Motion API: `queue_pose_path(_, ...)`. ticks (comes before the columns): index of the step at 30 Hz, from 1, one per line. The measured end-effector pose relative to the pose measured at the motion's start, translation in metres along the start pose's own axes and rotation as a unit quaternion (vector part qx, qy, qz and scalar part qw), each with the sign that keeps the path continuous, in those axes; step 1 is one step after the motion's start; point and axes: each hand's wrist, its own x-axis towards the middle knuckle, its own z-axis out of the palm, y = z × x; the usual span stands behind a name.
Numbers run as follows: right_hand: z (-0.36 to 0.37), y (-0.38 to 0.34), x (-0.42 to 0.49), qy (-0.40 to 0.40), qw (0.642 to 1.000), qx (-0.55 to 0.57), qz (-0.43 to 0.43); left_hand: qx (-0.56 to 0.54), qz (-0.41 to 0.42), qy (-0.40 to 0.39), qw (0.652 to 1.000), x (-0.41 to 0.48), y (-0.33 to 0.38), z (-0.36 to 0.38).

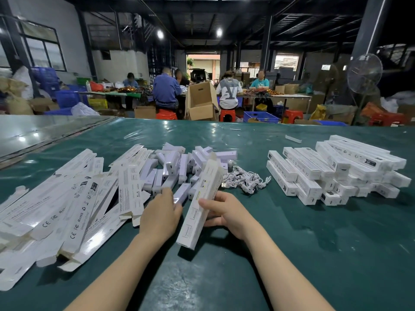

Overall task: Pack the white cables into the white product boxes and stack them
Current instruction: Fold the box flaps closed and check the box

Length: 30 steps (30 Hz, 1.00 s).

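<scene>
left hand (160, 217) grips white bar (182, 193) | right hand (224, 213) holds white box (195, 221) (tilted, near end raised)

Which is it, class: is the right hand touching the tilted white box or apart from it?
Touching. The head view shows the right hand gripping the tilted white box, thumb across its printed face, fingers curled behind.
</scene>
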Motion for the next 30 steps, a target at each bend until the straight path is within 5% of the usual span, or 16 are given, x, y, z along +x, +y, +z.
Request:
queue_pose_path(5, -0.001, 0.002, 0.0, -0.015, 0.998, 0.063, -0.026, -0.326, -0.01, -0.028, 0.945, -0.016, 0.001, -0.013)
queue_pose_path(11, 0.004, 0.003, -0.003, -0.049, 0.99, 0.115, -0.062, -0.45, 0.021, -0.144, 0.881, -0.026, 0.023, -0.016)
queue_pose_path(15, 0.009, 0.009, 0.002, 0.025, 0.993, 0.088, -0.075, -0.423, 0.01, -0.188, 0.886, -0.025, 0.019, -0.019)
queue_pose_path(22, -0.011, 0.004, 0.002, 0.241, 0.961, 0.086, -0.103, -0.402, -0.097, -0.064, 0.908, -0.009, -0.012, -0.036)
queue_pose_path(30, -0.037, -0.003, -0.005, 0.239, 0.954, 0.142, -0.117, -0.353, -0.076, -0.1, 0.927, -0.013, -0.013, -0.034)
